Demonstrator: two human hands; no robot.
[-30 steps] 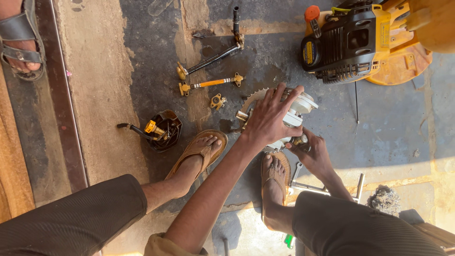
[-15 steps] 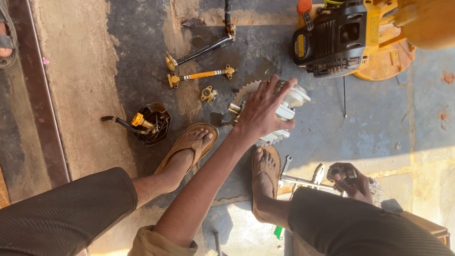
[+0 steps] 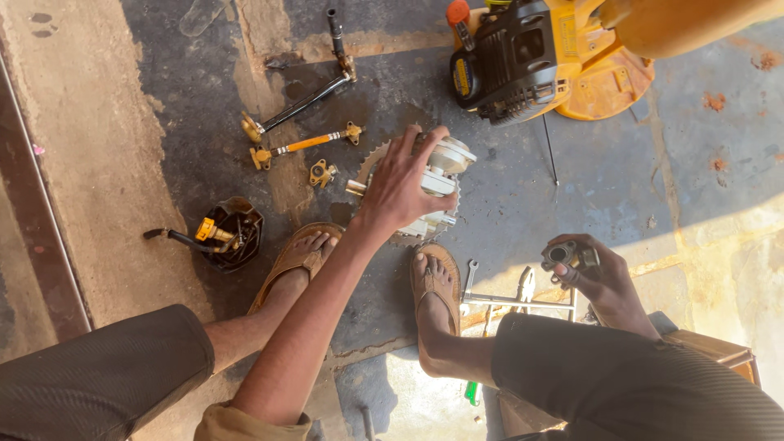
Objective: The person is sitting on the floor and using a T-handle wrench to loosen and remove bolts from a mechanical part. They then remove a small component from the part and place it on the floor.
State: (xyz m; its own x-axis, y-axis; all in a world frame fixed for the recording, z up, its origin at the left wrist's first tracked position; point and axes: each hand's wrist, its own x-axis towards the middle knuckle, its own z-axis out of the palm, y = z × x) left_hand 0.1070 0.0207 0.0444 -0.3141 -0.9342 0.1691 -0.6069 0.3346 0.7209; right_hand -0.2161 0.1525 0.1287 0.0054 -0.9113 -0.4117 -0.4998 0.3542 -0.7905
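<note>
Pale grey cast metal is under my left hand (image 3: 398, 186): my fingers are spread and pressed down over the top of the engine housing (image 3: 441, 175), which sits on the oily concrete floor (image 3: 572, 188) between my feet and the yellow-and-black engine unit (image 3: 523, 57) at the far side. A toothed ring shows around its lower edge. My right hand (image 3: 600, 282), near and to the right above my knee, is curled round a small metal fitting (image 3: 562, 255), pinching it between thumb and fingers.

As I judge it, the strip-down is well along: several parts already lie loose, and the housing itself looks only partly opened. Just right of my right foot lie a spanner (image 3: 469, 278) and a T-shaped wrench (image 3: 523, 302). To the left of the housing rest a small brass piece (image 3: 322, 172), an orange-shafted rod (image 3: 306, 145) and a long dark rod (image 3: 302, 102).

The only container is a black pot (image 3: 233, 237) at the left, holding a yellow-capped part among dark bits I cannot make out.
</note>
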